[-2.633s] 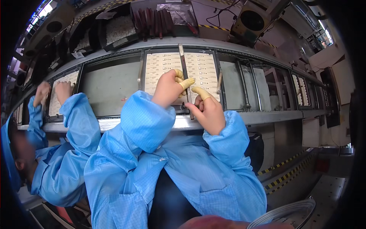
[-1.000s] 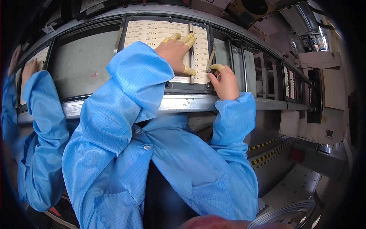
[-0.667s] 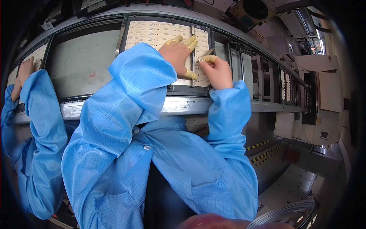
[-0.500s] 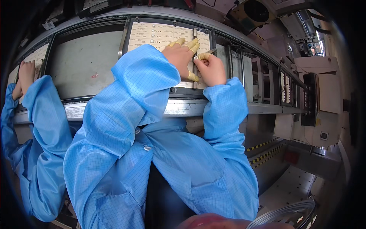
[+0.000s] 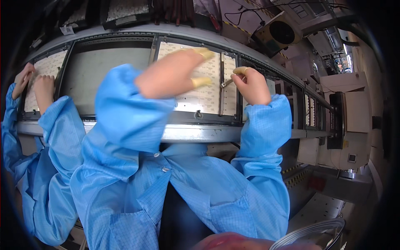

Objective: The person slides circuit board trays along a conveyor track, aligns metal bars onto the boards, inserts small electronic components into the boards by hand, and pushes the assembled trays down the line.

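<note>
My left hand [image 5: 175, 75], in yellow finger cots, hovers blurred over the left part of a pale board panel [image 5: 200, 98]. Its fingers are stretched out and grip nothing that I can see. On the panel's right side, my right hand [image 5: 253, 86] is closed in a pinch around a slim metal tool [image 5: 228, 83]. The tool's pale tip is at a dark upright bar [image 5: 221, 93] that crosses the panel. My fingers hide part of the tool, so its exact kind is unclear. Rows of small printed marks cover the panel, which sits in a dark frame [image 5: 187, 118].
A metal conveyor rail [image 5: 200, 132] runs along the near side. At left, a co-worker's hands [image 5: 43, 89] are at another pale panel [image 5: 48, 66]. A grey plate [image 5: 108, 79] lies between the panels. Dark trays [image 5: 125, 18] stand beyond the far rail.
My left hand has lifted off the panel and moved left. My right hand has shifted right and down in the picture, still pinching the slim tool. The whole view has shifted slightly.
</note>
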Tool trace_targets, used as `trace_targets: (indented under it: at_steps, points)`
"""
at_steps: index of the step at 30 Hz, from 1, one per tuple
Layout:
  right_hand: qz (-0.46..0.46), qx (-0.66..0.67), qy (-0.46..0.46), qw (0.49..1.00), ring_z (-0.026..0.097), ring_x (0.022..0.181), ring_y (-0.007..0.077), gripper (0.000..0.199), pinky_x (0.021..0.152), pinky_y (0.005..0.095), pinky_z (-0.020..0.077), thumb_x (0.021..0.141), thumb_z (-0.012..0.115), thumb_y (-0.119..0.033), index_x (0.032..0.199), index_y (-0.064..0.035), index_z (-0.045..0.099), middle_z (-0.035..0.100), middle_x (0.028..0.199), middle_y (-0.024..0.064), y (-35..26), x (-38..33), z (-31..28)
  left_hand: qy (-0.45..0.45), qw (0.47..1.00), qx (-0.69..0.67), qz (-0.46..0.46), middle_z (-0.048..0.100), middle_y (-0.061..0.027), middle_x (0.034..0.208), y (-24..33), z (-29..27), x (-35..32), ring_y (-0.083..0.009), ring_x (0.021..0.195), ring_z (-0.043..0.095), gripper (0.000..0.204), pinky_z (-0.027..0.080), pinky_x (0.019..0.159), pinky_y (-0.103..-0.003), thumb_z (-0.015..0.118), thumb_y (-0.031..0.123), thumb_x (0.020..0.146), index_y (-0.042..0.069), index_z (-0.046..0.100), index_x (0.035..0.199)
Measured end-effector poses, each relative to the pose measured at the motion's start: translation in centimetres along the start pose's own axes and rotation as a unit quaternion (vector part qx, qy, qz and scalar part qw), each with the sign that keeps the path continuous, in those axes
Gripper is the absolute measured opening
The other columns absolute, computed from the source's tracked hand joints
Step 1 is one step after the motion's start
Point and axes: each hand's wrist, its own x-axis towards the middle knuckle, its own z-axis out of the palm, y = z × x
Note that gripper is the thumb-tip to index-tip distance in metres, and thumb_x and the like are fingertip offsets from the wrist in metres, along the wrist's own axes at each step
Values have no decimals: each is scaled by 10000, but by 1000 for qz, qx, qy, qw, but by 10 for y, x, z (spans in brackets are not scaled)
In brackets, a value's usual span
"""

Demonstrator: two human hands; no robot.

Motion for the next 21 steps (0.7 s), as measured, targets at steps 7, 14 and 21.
trace_targets:
  at_steps: [7, 14, 21]
  points:
    - [-21, -113, -99, 988, 627, 823, 268, 364, 742, 365, 485, 792, 650, -309, 1039, -42, 628, 643, 873, 149, -57, 102, 20, 311, 915, -7, -257, 646, -132, 953, -113, -13, -47, -184, 812, 611, 299, 476, 748, -266, 603, 130, 850, 6, 589, 1121]
    - [-16, -269, -147, 952, 563, 1059, 327, 437, 927, 406, 424, 823, 608, -330, 1154, -49, 559, 595, 1116, 191, -79, 191, 70, 227, 918, 41, -322, 632, -197, 997, -135, 6, -50, -328, 920, 613, 290, 476, 806, -382, 581, 135, 805, 0, 616, 1059]
    - [66, -331, -140, 931, 527, 1130, 290, 389, 979, 436, 398, 853, 580, -306, 1203, -139, 552, 557, 1202, 129, -89, 206, 83, 187, 928, 17, -320, 618, -176, 1032, -118, 4, -40, -321, 930, 601, 299, 475, 821, -395, 557, 166, 820, 13, 609, 1072]
